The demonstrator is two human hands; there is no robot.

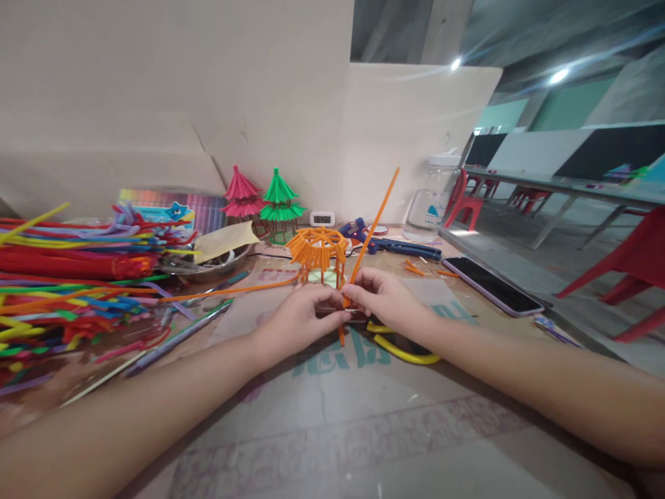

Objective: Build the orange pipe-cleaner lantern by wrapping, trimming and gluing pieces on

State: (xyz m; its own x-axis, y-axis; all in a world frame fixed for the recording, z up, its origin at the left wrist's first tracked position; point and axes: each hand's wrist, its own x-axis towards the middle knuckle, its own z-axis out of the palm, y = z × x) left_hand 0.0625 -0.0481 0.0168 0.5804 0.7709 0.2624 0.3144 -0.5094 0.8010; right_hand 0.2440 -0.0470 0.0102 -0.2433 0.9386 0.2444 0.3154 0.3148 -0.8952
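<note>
Left hand [306,312] and right hand [384,294], nearly closed, pinch a fuzzy orange stem [377,219]. Blurred blue lettering [432,222] marks a clear plastic bottle [416,216] near the counter's [25,410] back edge.

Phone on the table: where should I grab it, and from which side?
Best from above, I think, pinching the long edges of the phone: it lies flat, screen up, and is slim. The right hand is nearer, but it holds an orange stick.

Phone [492,285] beside table-edge, water bottle [427,208]
</note>
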